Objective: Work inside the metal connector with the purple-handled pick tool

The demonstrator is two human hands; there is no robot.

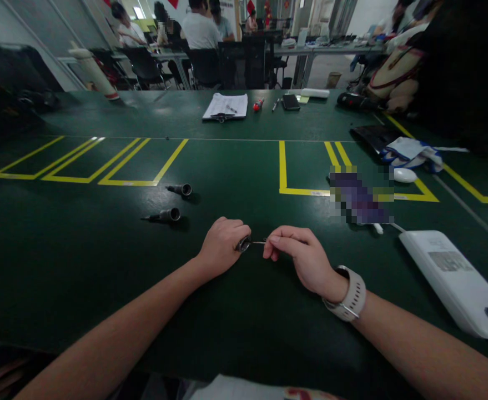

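My left hand (224, 245) is closed around a dark metal piece (243, 243); only its round, hollow end shows past the fingers. Between the hands runs a thin metal rod (257, 242), its right end pinched in the fingers of my right hand (304, 256). Whether the rod sits inside the hollow end or just in front of it, I cannot tell. Beyond my left hand, two dark metal pieces with a hollow round end and a narrow tip, a nearer one (164, 215) and a farther one (180, 190), lie on the green table (244, 322).
To the right lie a white power bank-like device (452, 278), a blurred-out phone-like object (358, 197), a white mouse-shaped item (405, 175) and a cloth (412, 153). Yellow tape (283, 166) marks the table. Farther back are a clipboard (227, 105) and a black phone-like object (291, 102). People sit behind.
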